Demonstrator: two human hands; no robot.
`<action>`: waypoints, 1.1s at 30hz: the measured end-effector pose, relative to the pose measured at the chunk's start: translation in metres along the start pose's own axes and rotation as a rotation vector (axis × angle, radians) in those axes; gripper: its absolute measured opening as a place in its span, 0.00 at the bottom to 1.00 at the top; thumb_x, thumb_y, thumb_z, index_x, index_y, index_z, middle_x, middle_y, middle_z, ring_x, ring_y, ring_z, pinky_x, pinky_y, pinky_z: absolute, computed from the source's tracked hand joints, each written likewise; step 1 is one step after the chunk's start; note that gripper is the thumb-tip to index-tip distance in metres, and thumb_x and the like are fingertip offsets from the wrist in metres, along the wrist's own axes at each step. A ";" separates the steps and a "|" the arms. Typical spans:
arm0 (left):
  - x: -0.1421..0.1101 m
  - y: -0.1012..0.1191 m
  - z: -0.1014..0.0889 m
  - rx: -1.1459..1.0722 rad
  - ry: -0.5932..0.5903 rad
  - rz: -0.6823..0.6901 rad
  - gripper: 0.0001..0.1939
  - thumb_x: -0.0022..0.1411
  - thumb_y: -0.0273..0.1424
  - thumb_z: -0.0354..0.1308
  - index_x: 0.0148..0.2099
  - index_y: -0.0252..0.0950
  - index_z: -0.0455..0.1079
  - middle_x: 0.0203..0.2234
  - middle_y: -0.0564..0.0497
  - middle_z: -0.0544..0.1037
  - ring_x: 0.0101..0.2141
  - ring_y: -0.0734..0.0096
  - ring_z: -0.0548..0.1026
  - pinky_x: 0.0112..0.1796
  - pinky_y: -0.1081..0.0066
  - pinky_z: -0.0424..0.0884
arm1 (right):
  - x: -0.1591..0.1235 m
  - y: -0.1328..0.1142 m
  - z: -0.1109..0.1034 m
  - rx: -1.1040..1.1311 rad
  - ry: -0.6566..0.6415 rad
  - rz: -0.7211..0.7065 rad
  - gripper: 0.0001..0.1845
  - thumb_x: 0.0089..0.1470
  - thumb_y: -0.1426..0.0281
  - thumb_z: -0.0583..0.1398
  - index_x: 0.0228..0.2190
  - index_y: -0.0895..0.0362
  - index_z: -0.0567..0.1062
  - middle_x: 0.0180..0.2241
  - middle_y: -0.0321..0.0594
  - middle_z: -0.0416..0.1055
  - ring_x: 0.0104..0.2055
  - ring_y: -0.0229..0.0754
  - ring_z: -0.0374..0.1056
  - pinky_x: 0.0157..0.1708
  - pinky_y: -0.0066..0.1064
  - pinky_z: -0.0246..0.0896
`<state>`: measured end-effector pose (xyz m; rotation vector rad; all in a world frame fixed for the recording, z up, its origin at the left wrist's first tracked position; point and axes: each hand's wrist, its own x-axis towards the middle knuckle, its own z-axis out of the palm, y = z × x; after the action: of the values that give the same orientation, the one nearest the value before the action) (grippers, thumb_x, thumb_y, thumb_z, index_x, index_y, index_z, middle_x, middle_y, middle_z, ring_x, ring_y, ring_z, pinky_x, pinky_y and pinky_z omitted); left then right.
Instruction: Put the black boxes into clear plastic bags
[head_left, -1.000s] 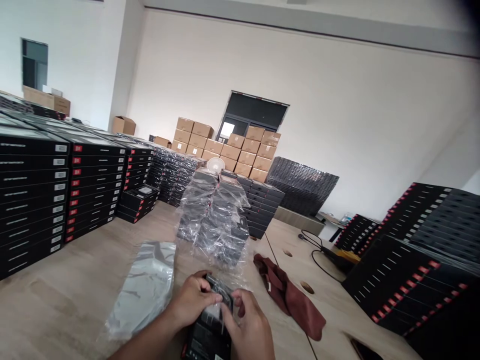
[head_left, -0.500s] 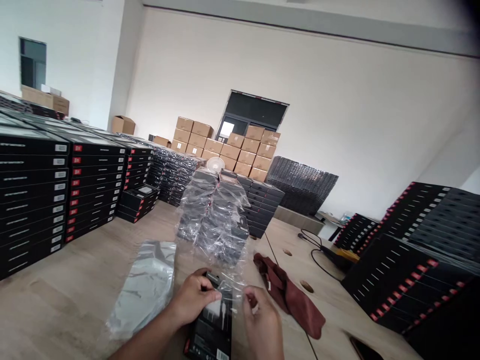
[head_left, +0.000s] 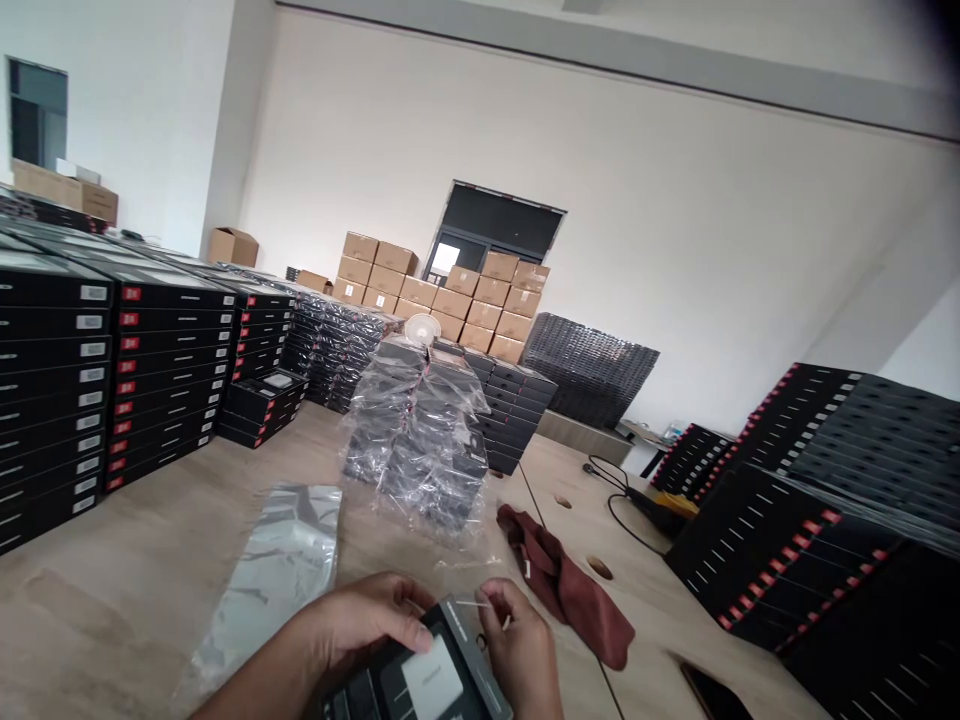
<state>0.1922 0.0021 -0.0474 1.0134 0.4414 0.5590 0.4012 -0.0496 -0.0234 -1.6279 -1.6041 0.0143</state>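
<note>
**Black box (head_left: 420,680) held low, a sliver of clear film (head_left: 472,603) pinched beside it**

The head camera looks down on the left hand (head_left: 367,620), its grip closed over the upper edge of the box. The right hand (head_left: 521,650) sits at the box's far corner, thumb and forefinger pinched tight on the film. The box lies at the bottom of the view with its white panel facing up, over the tabletop (head_left: 150,610); the frame edge hides whether it touches.

As far as can be seen, no film covers the box's face, though glare could hide a thin layer. Straight ahead, a stack of boxes in clear film (head_left: 416,440) remains wrapped. A flat silvery bag (head_left: 266,580) lies left of the hands, and a maroon cloth (head_left: 562,590) lies to their right.

Rows of stacked black boxes with red tabs (head_left: 165,370) fill the left side, with more black boxes (head_left: 780,570) on the right. Cardboard cartons (head_left: 442,290) stand against the far wall.
</note>
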 end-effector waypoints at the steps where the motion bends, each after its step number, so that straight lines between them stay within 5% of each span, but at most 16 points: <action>1: 0.000 0.000 0.000 0.043 0.019 0.001 0.28 0.34 0.29 0.70 0.42 0.32 0.73 0.31 0.50 0.76 0.31 0.68 0.72 0.33 0.71 0.65 | -0.001 -0.003 0.002 0.027 -0.036 -0.009 0.16 0.53 0.57 0.54 0.24 0.55 0.72 0.20 0.36 0.73 0.23 0.40 0.69 0.25 0.27 0.63; 6: 0.000 0.003 0.004 0.315 0.199 0.006 0.24 0.35 0.31 0.69 0.39 0.33 0.73 0.30 0.52 0.75 0.33 0.67 0.71 0.34 0.71 0.63 | -0.004 -0.012 0.003 0.083 -0.090 -0.004 0.21 0.55 0.55 0.53 0.22 0.56 0.74 0.19 0.37 0.72 0.22 0.40 0.66 0.22 0.26 0.60; 11: 0.002 0.000 0.009 0.345 0.267 0.051 0.30 0.35 0.28 0.68 0.45 0.33 0.66 0.28 0.55 0.72 0.30 0.71 0.70 0.31 0.73 0.62 | -0.006 -0.007 0.005 -0.037 -0.084 -0.018 0.25 0.57 0.53 0.50 0.17 0.55 0.68 0.17 0.36 0.68 0.21 0.39 0.64 0.22 0.26 0.57; 18: 0.003 -0.001 0.015 0.505 0.356 0.245 0.23 0.41 0.26 0.63 0.41 0.36 0.60 0.38 0.54 0.70 0.24 0.82 0.65 0.26 0.77 0.58 | -0.007 -0.009 0.005 -0.177 -0.103 -0.120 0.24 0.59 0.55 0.50 0.21 0.55 0.71 0.23 0.39 0.73 0.25 0.39 0.68 0.26 0.25 0.58; 25: 0.002 0.002 0.021 0.545 0.345 0.318 0.21 0.42 0.23 0.61 0.42 0.35 0.64 0.42 0.49 0.73 0.39 0.68 0.71 0.34 0.75 0.64 | -0.008 -0.015 0.010 -0.184 -0.046 -0.158 0.24 0.61 0.57 0.50 0.20 0.55 0.70 0.22 0.38 0.71 0.23 0.37 0.66 0.24 0.25 0.56; 33: 0.005 -0.004 0.015 0.626 0.374 0.247 0.21 0.45 0.29 0.61 0.45 0.32 0.70 0.41 0.48 0.76 0.34 0.68 0.73 0.34 0.72 0.66 | -0.006 -0.015 0.009 -0.092 0.017 -0.239 0.11 0.55 0.65 0.55 0.23 0.54 0.69 0.24 0.36 0.69 0.26 0.38 0.67 0.28 0.27 0.62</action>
<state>0.2062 -0.0061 -0.0442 1.5831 0.8627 0.8658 0.3831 -0.0525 -0.0238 -1.4897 -1.7992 -0.1998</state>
